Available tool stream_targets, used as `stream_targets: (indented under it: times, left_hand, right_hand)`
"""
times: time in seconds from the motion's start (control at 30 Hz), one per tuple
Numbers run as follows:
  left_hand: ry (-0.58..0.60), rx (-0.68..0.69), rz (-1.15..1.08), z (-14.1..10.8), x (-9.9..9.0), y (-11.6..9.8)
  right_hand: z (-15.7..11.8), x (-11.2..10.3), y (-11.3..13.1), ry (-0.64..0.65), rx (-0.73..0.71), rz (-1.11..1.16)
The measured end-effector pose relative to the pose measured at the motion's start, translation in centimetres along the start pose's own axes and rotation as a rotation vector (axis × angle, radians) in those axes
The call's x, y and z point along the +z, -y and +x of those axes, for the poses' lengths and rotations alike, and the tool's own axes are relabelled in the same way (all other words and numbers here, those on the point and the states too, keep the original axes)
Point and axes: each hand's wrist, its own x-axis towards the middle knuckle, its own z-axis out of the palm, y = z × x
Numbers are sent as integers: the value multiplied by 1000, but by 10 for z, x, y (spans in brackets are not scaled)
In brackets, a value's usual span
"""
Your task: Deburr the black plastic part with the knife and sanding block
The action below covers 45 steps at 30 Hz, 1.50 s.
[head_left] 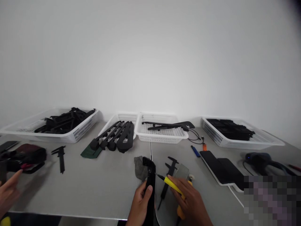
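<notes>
My left hand (pixel 140 201) is closed around a long black plastic part (pixel 151 191), which stands roughly upright near the table's front edge, its hooked end at the top. My right hand (pixel 188 197) grips a yellow-handled tool (pixel 173 185) whose thin dark tip points left at the upper end of the black part. A grey cloth (pixel 140 168) lies just behind the part. Beside my right hand are a black caliper (pixel 171 169) and a greyish translucent piece (pixel 182 172). Another yellow handle (pixel 180 212) shows partly under my right hand.
White baskets (pixel 162 139) with black parts line the wall. Four-sided trays aside, a green cloth (pixel 90 152), second caliper (pixel 61 158), blue item (pixel 195 151) and flat black panels (pixel 217 168) lie about. Another person's hand (pixel 10 191) is at far left.
</notes>
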Motion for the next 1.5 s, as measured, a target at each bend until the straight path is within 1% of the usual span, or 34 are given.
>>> stream_targets:
  times: [0.07, 0.17, 0.27, 0.43, 0.63, 0.8, 0.93, 1.03, 1.13, 1.23, 1.3, 1.37, 1.5]
  left_hand:
    - [-9, -11, -2, 0, 0, 1]
    - [-8, -10, -3, 0, 0, 1]
    - [14, 1, -3, 0, 1, -1]
    - [50, 12, 2, 0, 2, -3]
    - [38, -3, 34, -1, 2, -6]
    - [63, -5, 50, -3, 3, -11]
    - [53, -12, 36, -2, 3, -10]
    - [53, -29, 29, -2, 3, -9]
    - [71, -36, 24, -3, 4, -8]
    - [92, -10, 26, -3, 4, -9]
    - [77, 0, 29, -3, 4, -9]
    - [66, -7, 30, -3, 4, -9]
    - [84, -16, 30, -3, 4, -9]
  right_hand:
    - [1, 1, 0, -18, 4, 3]
    - [6, 0, 3, 13, 0, 19]
    - [14, -4, 9, 49, -3, 12]
    - [24, -10, 12, 53, -26, -17]
    - [24, -14, 11, 95, -29, -31]
    - [26, -13, 4, 77, 56, -39]
    - [27, -12, -2, 96, 83, -50]
    - [27, -13, -2, 121, 110, -54]
    - [29, -16, 2, 141, 94, -45]
    - [32, -18, 4, 104, 75, -37]
    - [34, -18, 5, 94, 75, -36]
    - [34, -18, 6, 111, 65, -37]
    - [35, -16, 7, 110, 62, -35]
